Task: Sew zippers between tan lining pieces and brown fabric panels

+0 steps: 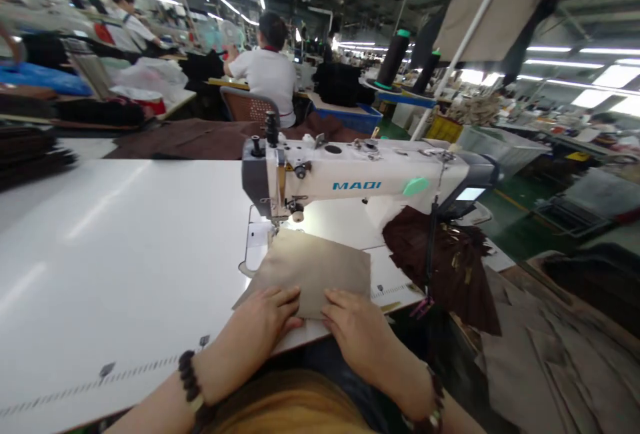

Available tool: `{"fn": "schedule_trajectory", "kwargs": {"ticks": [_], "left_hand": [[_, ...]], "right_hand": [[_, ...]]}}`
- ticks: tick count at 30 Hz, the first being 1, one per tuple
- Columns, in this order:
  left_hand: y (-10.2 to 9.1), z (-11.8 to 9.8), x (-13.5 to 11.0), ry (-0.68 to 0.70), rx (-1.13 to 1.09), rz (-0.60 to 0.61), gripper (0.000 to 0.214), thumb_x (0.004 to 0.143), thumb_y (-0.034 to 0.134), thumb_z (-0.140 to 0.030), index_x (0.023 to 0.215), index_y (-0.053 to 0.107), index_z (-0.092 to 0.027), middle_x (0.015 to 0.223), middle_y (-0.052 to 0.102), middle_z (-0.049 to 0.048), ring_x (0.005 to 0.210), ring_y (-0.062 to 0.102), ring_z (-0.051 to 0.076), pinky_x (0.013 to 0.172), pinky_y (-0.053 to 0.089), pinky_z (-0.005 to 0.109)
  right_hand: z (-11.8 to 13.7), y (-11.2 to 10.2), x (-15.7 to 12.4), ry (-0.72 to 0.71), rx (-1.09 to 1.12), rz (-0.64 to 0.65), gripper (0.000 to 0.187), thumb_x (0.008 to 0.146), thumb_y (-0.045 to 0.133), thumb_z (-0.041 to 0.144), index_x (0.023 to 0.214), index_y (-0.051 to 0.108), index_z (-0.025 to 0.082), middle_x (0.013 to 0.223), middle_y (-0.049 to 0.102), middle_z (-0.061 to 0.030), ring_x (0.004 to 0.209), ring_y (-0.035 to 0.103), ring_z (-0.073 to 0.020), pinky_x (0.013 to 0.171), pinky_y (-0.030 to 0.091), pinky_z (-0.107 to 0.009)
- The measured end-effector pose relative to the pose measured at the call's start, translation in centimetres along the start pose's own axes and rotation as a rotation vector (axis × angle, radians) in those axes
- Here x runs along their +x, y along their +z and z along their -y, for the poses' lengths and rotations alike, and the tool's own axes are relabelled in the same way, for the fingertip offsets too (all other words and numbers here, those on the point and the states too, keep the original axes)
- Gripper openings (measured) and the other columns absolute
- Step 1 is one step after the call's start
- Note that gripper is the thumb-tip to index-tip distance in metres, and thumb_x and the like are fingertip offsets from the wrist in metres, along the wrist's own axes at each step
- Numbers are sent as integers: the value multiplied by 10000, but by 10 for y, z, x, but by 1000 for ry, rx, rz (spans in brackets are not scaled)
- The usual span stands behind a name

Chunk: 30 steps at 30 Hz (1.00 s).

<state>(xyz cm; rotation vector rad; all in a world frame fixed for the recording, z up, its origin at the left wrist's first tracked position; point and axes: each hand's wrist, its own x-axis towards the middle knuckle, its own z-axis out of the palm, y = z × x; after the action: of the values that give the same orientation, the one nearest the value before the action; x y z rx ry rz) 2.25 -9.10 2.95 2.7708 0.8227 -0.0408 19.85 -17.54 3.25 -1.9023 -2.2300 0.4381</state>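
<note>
A flat beige fabric piece [320, 264] lies on the white sewing table, its far edge by the needle and presser foot of the sewing machine [350, 177]. My left hand [267, 314] grips the near left edge of this piece, fingers on top and thumb at the edge. At the near right edge, my right hand [353, 321] holds it too, fingertips on top; part of its thumb is hidden. The machine's lamp lights the cloth close to the needle.
Dark brown cloth [445, 261] is heaped right of the machine, above stacked beige pieces [540, 354]. More brown fabric [195, 137] lies beyond the white table [125, 241]. A thread cone [393, 61] stands behind the machine. A person in a white shirt [267, 77] sits ahead.
</note>
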Motion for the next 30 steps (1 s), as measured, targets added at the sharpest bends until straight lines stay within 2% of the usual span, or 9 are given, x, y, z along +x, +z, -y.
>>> {"fn": "schedule_trajectory", "kwargs": {"ticks": [4, 7, 12, 16, 22, 25, 27, 28, 30], "left_hand": [[7, 38, -23, -43, -107, -171, 260, 898, 418, -163, 988, 658, -211, 1155, 606, 40, 1025, 568, 205, 902, 440, 366], [7, 56, -30, -91, -198, -236, 253, 891, 420, -157, 930, 666, -204, 1099, 619, 32, 983, 571, 180, 888, 435, 333], [-3, 63, -20, -255, -351, -178, 126, 805, 571, -167, 727, 670, -177, 914, 604, 15, 784, 578, 132, 724, 456, 237], [-5, 65, -16, -330, -458, -150, 69, 734, 662, -166, 666, 666, -174, 842, 570, -3, 738, 557, 113, 685, 438, 211], [-3, 64, -15, -378, -420, -173, 136, 799, 605, -194, 676, 648, -157, 790, 550, -1, 692, 534, 111, 653, 418, 219], [-2, 59, -12, -406, -298, -191, 187, 820, 591, -243, 666, 608, -140, 792, 542, 14, 655, 519, 122, 610, 404, 240], [-1, 55, -12, -414, -161, -223, 167, 832, 581, -264, 731, 601, -132, 813, 543, 32, 677, 517, 148, 622, 403, 270], [-1, 53, -14, -372, -88, -243, 143, 845, 564, -256, 782, 601, -133, 842, 547, 41, 718, 521, 165, 657, 407, 290], [0, 50, -17, -183, 35, -271, 118, 879, 504, -217, 901, 596, -148, 933, 553, 57, 830, 517, 191, 761, 400, 334]], "right_hand": [[1, -2, 3, 60, -33, -2, 216, 887, 456, 202, 924, 667, 173, 1125, 578, -88, 1004, 526, -251, 873, 407, -390], [1, -2, 7, 134, -46, 14, 186, 880, 471, 185, 863, 656, 171, 979, 595, -72, 888, 541, -223, 779, 405, -350], [-18, -5, 12, 143, 214, 79, 206, 854, 528, 185, 653, 554, 153, 715, 521, -7, 700, 508, -138, 630, 336, -252], [-28, -6, 12, 139, 408, 104, 291, 844, 547, 234, 575, 478, 148, 667, 474, 13, 651, 476, -111, 594, 311, -228], [-26, 1, 19, 213, 69, 38, 304, 871, 509, 248, 583, 485, 153, 685, 486, -16, 665, 492, -145, 608, 303, -265], [-24, 2, 25, 212, -61, 50, 281, 857, 536, 247, 593, 504, 160, 687, 510, -23, 652, 515, -153, 594, 316, -269], [-20, 1, 26, 219, -134, 89, 257, 852, 542, 232, 606, 523, 160, 699, 529, -32, 660, 539, -164, 590, 340, -272], [-17, 1, 25, 220, -161, 111, 226, 853, 538, 215, 634, 540, 158, 717, 540, -38, 677, 554, -171, 596, 359, -273], [-11, 0, 22, 217, -203, 148, 116, 852, 526, 164, 749, 579, 152, 774, 566, -45, 715, 580, -182, 604, 401, -274]]}}
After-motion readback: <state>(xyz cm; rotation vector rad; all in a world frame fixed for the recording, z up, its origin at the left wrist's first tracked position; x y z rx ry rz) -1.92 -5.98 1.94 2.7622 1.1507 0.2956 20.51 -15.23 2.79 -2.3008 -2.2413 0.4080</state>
